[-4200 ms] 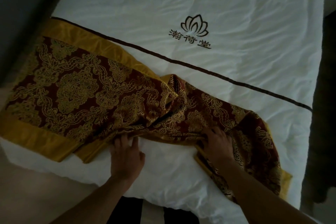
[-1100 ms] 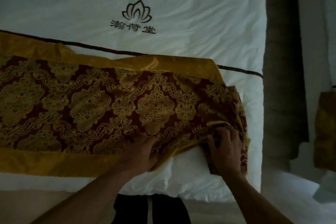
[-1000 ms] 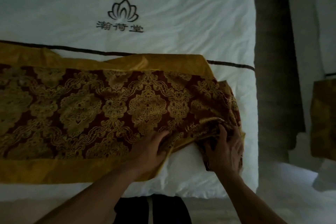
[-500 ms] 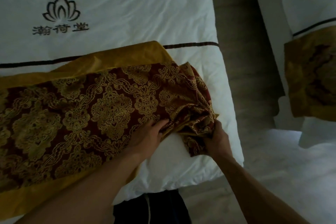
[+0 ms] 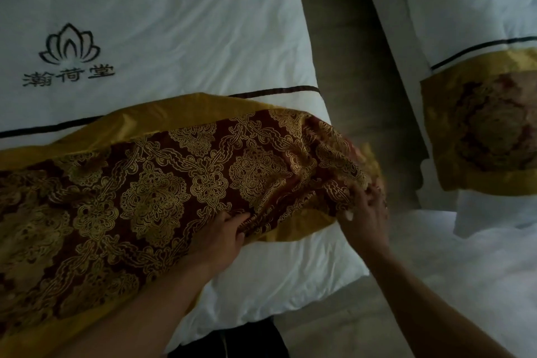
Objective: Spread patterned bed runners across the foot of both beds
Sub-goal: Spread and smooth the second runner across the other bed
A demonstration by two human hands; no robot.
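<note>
Two beds in view, each carried one runner, so two runners total. Near bed (image 5: pixel 180 17), white duvet, held the red-and-gold patterned runner (image 5: pixel 151 192) across its foot end; the runner lay mostly flat to the left of both hands and was bunched and lifted at its end between them. Left hand (image 5: pixel 220 237) pinched a fold of the runner's lower gold border, fingers closed on the cloth, palm resting on the fabric. Right hand (image 5: pixel 364 215) gripped the bunched end of the same runner at the bed's edge, fingers curled into the folds; that part was motion-blurred, so the exact finger placement could not be told. Beyond the left hand, one embroidered lotus logo (image 5: pixel 69 45) with a line of characters below it sat on the duvet, and one dark stripe (image 5: pixel 276 91) ran across the duvet just past the runner's far gold edge. To the right of the right hand, across a strip of floor (image 5: pixel 343 46), the second bed (image 5: pixel 465 3) had the second runner (image 5: pixel 488 131) draped over its side, flat, apart from both hands. That duvet also showed one dark stripe.
</note>
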